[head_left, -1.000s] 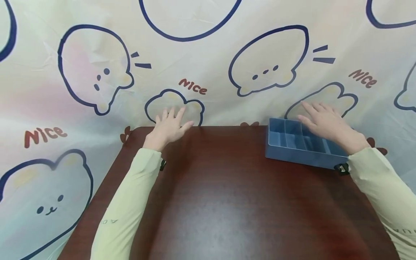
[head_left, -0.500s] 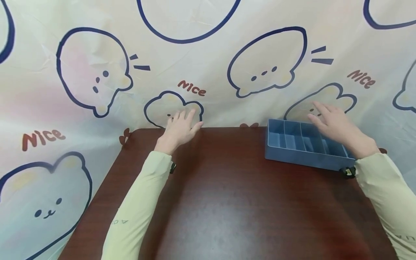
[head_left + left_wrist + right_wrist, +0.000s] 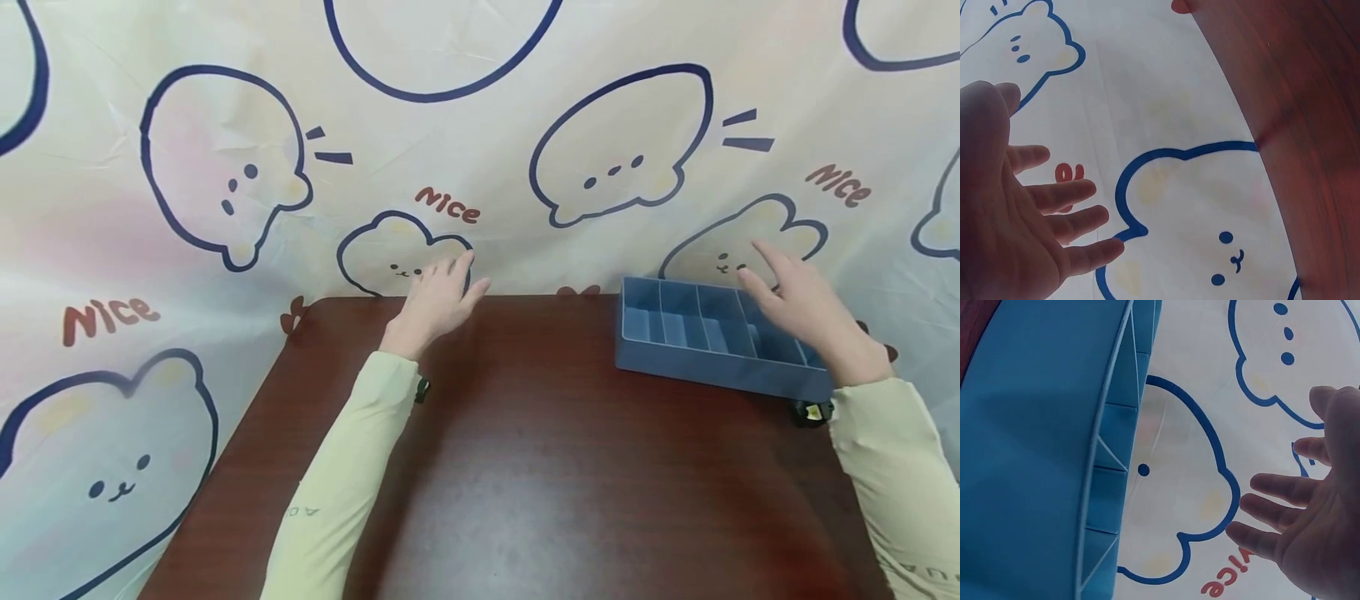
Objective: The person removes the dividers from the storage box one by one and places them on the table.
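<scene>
Blue tray: it sits at the right of the head view, around mid-height, its front wall (image 3: 712, 370) facing the lower edge; in the right wrist view it fills the left side of the frame.
Compartments: thin dividers split the tray crosswise; those towards its right end are partly hidden in the head view.
Right hand (image 3: 806, 304): at the right of the head view, overlapping the tray's right end; released, with thumb and forefinger extended and parted. The right wrist view has it at the right edge, fingers spread, gripping nothing, with patterned cloth visible between fingertips and tray, so it stands apart from the tray.
Left hand (image 3: 435, 304): just left of centre in the head view, over the table's far edge; released and relaxed, thumb held away from the fingers. In the left wrist view it enters from the left edge, palm showing, fingers separated, holding nothing.
Sleeves: pale yellow-green (image 3: 348, 467), reaching both wrists from the bottom and right of the head view.
Wrist devices: small and dark, one (image 3: 812, 412) below the tray's right corner, another (image 3: 422, 390) at the left cuff.
Table: reddish-brown (image 3: 540, 450), glossy, a pale glare near the bottom centre.
Cloth: whitish (image 3: 495, 150), behind the table, printed with blue-outlined cartoon figures and red "Nice" lettering.
</scene>
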{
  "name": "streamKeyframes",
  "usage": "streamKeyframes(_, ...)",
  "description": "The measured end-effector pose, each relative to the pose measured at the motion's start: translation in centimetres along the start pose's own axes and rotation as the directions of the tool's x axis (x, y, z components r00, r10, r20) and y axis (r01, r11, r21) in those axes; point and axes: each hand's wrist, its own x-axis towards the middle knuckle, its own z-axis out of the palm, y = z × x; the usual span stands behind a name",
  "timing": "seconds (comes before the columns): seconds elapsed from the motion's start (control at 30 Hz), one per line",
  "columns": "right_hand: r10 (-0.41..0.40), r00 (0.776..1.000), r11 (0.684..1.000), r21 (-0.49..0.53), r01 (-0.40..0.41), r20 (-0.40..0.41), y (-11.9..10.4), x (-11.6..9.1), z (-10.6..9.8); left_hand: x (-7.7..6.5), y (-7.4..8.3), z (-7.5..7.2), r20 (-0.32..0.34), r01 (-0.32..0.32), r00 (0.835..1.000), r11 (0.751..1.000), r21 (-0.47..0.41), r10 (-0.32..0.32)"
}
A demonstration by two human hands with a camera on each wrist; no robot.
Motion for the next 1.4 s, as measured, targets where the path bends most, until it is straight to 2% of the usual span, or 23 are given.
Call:
streamKeyframes(0.27,0.039,0.999,0.999,0.019,-0.038,-0.033,0.6,-0.4,0.2,0.3,0.9,0.7,-0.024,-0.019,1.0,0.997,-0.069,0.017)
streamKeyframes(0.7,0.107,0.992,0.994,0.021,-0.106,-0.062,2.9,-2.0,0.2,0.7,3.5,2.1,-0.061,-0.075,0.996,0.988,-0.132,0.067)
streamKeyframes(0.83,0.147,0.988,0.989,0.024,-0.146,-0.052,3.4,-2.6,0.2,0.7,4.4,2.6,-0.059,-0.086,0.995,0.984,-0.153,0.078)
streamKeyframes(1.1,0.162,0.985,0.987,0.024,-0.161,-0.06,4.1,-3.8,0.7,1.1,5.9,3.9,-0.037,-0.086,0.996,0.979,-0.187,0.081)
streamKeyframes(1.4,0.173,0.983,0.985,0.029,-0.171,-0.065,4.7,-3.5,0.8,1.3,7.2,5.4,-0.018,-0.089,0.996,0.971,-0.223,0.087)
